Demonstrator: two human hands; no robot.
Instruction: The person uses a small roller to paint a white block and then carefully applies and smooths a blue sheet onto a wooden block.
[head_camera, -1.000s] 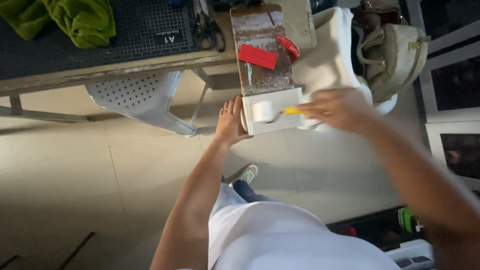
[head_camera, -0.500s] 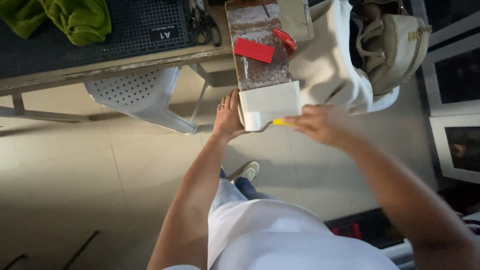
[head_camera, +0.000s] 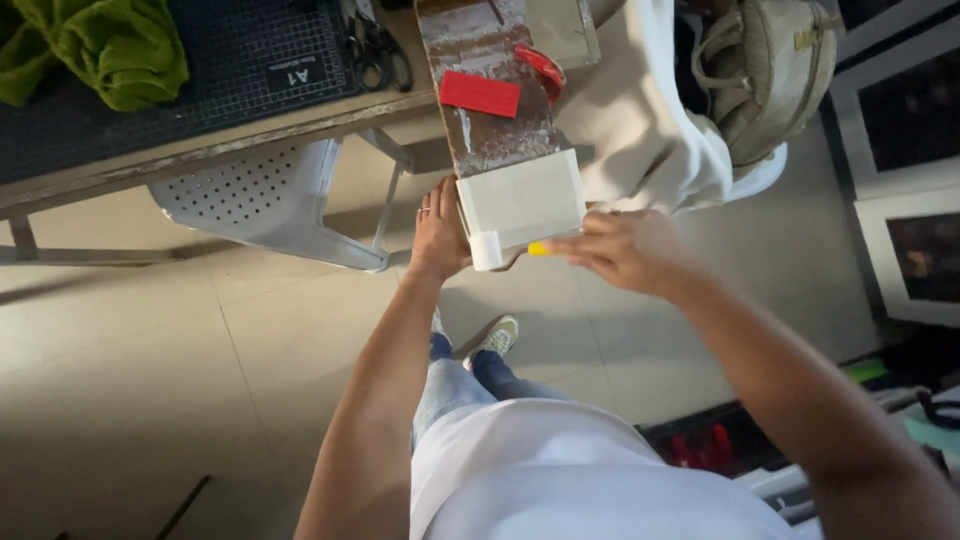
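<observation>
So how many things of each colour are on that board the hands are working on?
Red: 2, a flat red block and a curved red piece
White: 1, white sheet
Yellow: 1, yellow tool tip
Total: 4

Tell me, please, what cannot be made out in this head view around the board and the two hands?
- Yellow tool: only its tip shows; the right hand covers the rest, so its kind is unclear.
- Left hand: its fingertips are hidden behind the white sheet.
- Board: its far end is cut off by the top edge.
- Scissors: in shadow, partly cut off at the top edge.
</observation>
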